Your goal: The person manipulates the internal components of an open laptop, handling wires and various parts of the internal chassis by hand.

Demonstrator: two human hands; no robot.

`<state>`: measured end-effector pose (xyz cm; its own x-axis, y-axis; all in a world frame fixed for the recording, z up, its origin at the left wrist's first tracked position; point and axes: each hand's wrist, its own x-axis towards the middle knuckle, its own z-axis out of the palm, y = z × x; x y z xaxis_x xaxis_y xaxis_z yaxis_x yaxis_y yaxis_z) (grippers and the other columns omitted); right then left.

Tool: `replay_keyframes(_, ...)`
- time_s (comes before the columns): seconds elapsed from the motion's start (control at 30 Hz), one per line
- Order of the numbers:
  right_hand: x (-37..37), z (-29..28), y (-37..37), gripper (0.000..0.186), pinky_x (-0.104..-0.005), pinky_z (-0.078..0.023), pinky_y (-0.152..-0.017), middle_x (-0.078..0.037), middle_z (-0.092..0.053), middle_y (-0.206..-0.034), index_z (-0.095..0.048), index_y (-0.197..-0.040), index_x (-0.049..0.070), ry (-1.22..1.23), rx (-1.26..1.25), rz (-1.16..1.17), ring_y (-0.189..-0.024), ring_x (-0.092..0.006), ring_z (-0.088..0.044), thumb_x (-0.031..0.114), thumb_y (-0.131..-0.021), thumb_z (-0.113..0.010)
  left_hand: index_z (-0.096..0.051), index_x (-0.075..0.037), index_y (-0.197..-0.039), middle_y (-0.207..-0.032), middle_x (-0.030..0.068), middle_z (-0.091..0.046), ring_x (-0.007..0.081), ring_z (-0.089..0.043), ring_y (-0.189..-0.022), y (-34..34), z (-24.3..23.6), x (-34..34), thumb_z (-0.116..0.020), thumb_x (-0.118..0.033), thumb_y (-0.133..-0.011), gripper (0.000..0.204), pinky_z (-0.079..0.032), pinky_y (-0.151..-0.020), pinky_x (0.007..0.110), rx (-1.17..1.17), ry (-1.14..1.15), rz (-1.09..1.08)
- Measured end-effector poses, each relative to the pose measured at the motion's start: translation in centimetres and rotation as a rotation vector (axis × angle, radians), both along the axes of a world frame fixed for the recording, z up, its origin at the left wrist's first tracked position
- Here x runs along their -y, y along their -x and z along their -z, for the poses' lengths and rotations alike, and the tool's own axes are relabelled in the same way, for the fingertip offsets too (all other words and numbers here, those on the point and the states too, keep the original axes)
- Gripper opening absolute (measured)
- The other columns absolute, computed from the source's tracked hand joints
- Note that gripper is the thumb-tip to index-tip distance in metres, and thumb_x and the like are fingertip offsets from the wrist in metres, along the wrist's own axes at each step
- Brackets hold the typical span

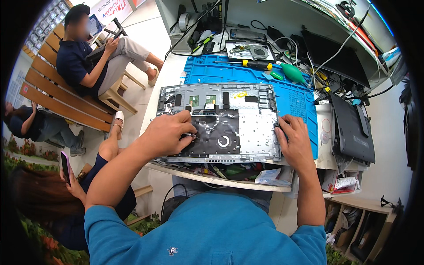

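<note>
An opened laptop case (260,132) lies inner side up before me, silver-grey with a black film (207,132) over the left and middle of its near half. My left hand (170,132) is closed in a pinch above the film's left part. From its fingertips pokes a small slim metal tool (191,135), whose tip is at the film; its exact kind is too small to make out. My right hand (295,139) grips the case's right edge, thumb and fingers against the rim. Along the case's far half are small green boards (194,101) and black pads.
Beneath the case spreads a blue work mat (300,132). Behind it lie a yellow-black screwdriver (256,65), a green air blower (291,73) and a metal part with cables (251,52). A dark laptop part (351,128) leans at right. Seated people (95,57) are at left.
</note>
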<state>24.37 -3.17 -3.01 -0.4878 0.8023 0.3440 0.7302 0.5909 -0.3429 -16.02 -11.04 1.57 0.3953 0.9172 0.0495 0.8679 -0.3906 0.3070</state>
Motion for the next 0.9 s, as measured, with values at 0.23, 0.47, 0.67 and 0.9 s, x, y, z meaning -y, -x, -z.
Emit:
replay_keyframes(0.23,0.0,0.1,-0.1,0.037,-0.0484,-0.047,-0.105,-0.014,-0.071,-0.129,-0.075,-0.135,-0.002,-0.018,-0.004,-0.007,-0.122,-0.0340,-0.063,0.016,-0.103,-0.077,-0.079,-0.011,-0.094,-0.103,0.0064,-0.067,0.0314,-0.076,-0.079,0.0,0.6,-1.0,-0.083,-0.024,-0.086,0.016,-0.064,-0.074,0.046,-0.111,-0.092,0.152)
replay_keyframes(0.47,-0.1,0.1,0.0,0.037,-0.0483,-0.047,-0.105,-0.014,-0.071,-0.128,-0.075,-0.134,-0.001,-0.003,-0.009,-0.005,-0.121,-0.0338,-0.063,0.015,-0.102,-0.078,-0.070,-0.011,-0.094,-0.097,0.0079,-0.065,0.0323,-0.072,-0.080,-0.4,1.6,-1.1,-0.079,-0.016,-0.085,0.014,-0.060,-0.072,0.046,-0.027,-0.022,-0.026)
replay_keyframes(0.67,-0.1,0.1,0.0,0.037,-0.0481,-0.047,-0.104,-0.014,-0.071,-0.128,-0.075,-0.134,-0.001,-0.006,-0.010,0.000,-0.122,-0.0335,-0.063,0.016,-0.102,-0.078,-0.074,-0.007,-0.097,-0.097,0.0085,-0.067,0.0302,-0.071,-0.080,1.2,0.1,-1.7,-0.076,-0.013,-0.091,0.010,-0.057,-0.072,0.042,0.168,0.027,-0.090)
replay_keyframes(0.9,-0.1,0.2,-0.1,0.036,-0.0482,-0.047,-0.104,-0.014,-0.071,-0.128,-0.075,-0.134,-0.001,-0.008,-0.016,0.003,-0.121,-0.0338,-0.063,0.016,-0.102,-0.078,-0.080,-0.011,-0.096,-0.099,0.0065,-0.069,0.0305,-0.074,-0.079,0.2,0.7,-0.4,-0.083,-0.018,-0.087,0.012,-0.061,-0.073,0.042,0.070,-0.051,0.029)
